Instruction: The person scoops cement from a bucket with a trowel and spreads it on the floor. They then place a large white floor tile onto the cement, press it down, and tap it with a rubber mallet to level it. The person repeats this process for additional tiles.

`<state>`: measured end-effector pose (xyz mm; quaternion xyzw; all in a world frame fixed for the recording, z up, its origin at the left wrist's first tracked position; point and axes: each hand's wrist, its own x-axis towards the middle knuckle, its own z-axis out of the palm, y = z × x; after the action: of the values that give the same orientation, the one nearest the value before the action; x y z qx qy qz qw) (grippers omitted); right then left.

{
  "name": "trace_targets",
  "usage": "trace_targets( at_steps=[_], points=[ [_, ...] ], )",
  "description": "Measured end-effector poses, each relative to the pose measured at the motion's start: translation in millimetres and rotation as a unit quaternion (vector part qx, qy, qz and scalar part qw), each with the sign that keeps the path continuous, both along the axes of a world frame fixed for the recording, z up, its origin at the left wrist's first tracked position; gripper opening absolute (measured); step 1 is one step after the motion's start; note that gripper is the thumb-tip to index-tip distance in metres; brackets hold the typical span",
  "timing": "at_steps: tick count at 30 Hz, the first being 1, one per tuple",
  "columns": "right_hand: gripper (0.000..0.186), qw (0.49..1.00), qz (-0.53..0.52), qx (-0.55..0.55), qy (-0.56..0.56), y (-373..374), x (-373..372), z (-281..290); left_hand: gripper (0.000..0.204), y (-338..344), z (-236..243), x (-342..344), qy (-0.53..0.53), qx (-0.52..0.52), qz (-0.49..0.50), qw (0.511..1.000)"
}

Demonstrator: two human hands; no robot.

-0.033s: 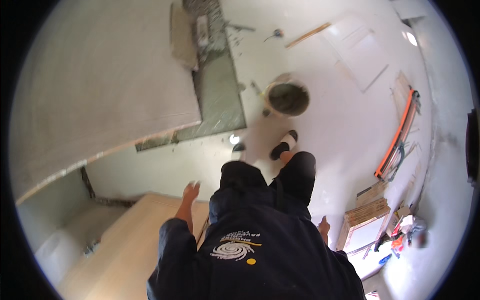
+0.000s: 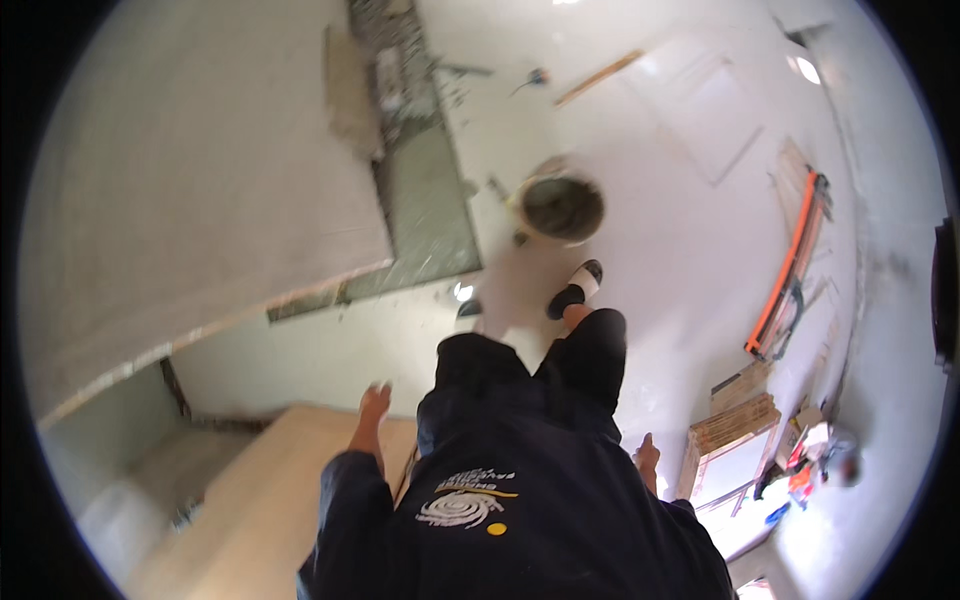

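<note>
Left hand point(image 2: 376, 398) hangs at the person's side, above the near end of a beige panel point(image 2: 290, 490); contact between the two cannot be confirmed. The left grip is part open, fingers loosely curled, with nothing visible in it. Right hand point(image 2: 647, 455) hangs at the other side, partly hidden by the dark top point(image 2: 560, 500). It is nearest to a stack of flat boxes point(image 2: 732, 427) with brown edges; how far the right grip is open, and whether it has hold of anything, cannot be told.

A round bucket point(image 2: 562, 167) stands on the pale floor point(image 2: 670, 250) just ahead of the feet, containing a dark grey-green mix point(image 2: 562, 208). The right foot point(image 2: 577, 289), in a dark sock and light slip-on shoe, is nearer the bucket than the person's middle.

To the left, a large grey panel point(image 2: 210, 180) is bordered by a dark green-grey strip point(image 2: 435, 215). A long orange-and-black tool point(image 2: 785, 265) lies near the right wall point(image 2: 895, 300). A narrow wood strip point(image 2: 600, 77) lies beyond the bucket.
</note>
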<state>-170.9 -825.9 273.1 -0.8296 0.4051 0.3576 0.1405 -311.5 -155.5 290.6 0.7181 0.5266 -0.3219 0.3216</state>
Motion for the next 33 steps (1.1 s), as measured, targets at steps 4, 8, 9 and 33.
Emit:
trace_targets(
  at_steps=[4, 8, 9, 33],
  points=[
    [0.074, 1.0, 0.003, 0.015, -0.019, -25, 135, -28, 0.056, -25, 2, 47, -0.023, 0.084, 0.076, 0.993],
    [0.061, 0.975, 0.142, 0.058, -0.163, -28, 366, -11, 0.055, -102, 13, 186, -0.038, 0.073, 0.095, 0.992],
    [0.06, 0.959, 0.183, 0.068, -0.203, -24, 417, 2, 0.055, -124, 19, 225, -0.03, 0.07, 0.094, 0.993],
    [0.055, 0.972, -0.08, 0.001, -0.22, -54, 826, -177, 0.04, -225, -192, 982, -0.272, 0.025, -0.25, 0.929]
  ],
)
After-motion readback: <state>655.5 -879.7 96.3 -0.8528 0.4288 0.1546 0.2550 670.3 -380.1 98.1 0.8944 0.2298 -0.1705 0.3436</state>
